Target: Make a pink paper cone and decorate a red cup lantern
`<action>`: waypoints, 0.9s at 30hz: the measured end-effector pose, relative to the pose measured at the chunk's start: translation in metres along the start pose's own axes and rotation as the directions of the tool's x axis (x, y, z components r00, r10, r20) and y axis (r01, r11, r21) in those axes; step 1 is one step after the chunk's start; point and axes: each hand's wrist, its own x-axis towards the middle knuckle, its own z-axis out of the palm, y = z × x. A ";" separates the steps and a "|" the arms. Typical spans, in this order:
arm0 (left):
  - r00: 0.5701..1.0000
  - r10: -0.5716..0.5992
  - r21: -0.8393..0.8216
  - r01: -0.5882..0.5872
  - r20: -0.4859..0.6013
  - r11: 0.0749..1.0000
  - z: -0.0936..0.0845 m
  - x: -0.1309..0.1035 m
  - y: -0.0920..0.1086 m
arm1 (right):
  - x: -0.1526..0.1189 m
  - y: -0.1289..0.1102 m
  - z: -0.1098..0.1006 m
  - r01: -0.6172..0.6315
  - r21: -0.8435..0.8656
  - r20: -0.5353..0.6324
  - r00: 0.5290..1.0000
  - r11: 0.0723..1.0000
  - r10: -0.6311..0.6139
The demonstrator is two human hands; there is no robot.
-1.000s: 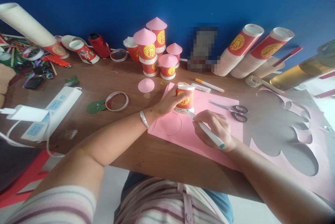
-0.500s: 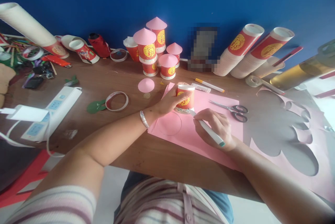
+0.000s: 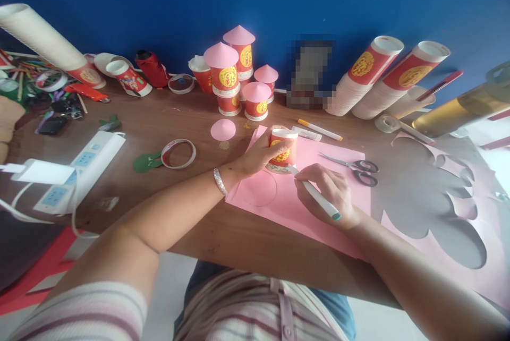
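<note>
My left hand (image 3: 266, 151) is wrapped round a red paper cup (image 3: 290, 151) with a yellow emblem and a white band at its base. The cup stands on pink paper (image 3: 306, 208). In my right hand (image 3: 330, 192) is a white marker (image 3: 321, 200) with a green end, its tip at the patterned band low on the cup. A pencilled circle (image 3: 260, 189) shows on the paper, left of the marker. Scissors (image 3: 354, 165) with black handles lie partly open on the paper's right side.
Behind the cup stand several red cups with pink cone tops (image 3: 226, 70). Tall cup stacks (image 3: 368, 73) lean at the back right. Pink offcuts (image 3: 478, 272) lie right. A power strip (image 3: 85, 163), a paper ring (image 3: 178, 153) and a yellow-capped marker (image 3: 319, 129) are also on the table.
The marker's tip and my right hand have shifted very slightly at the cup's base. My left hand keeps its hold on the cup.
</note>
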 end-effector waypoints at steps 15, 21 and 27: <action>1.000 -0.017 0.046 0.016 0.025 0.999 0.000 -0.001 0.001 | 0.000 0.001 0.001 0.005 0.028 0.011 1.000 1.000 -0.006; 1.000 -0.014 0.077 0.012 0.026 0.997 0.000 -0.002 0.000 | -0.001 0.001 0.001 0.006 0.034 0.034 0.999 0.999 -0.007; 0.998 0.058 0.090 -0.059 0.015 0.994 0.000 0.000 -0.002 | 0.000 -0.002 -0.001 0.071 0.087 0.008 0.997 0.994 -0.072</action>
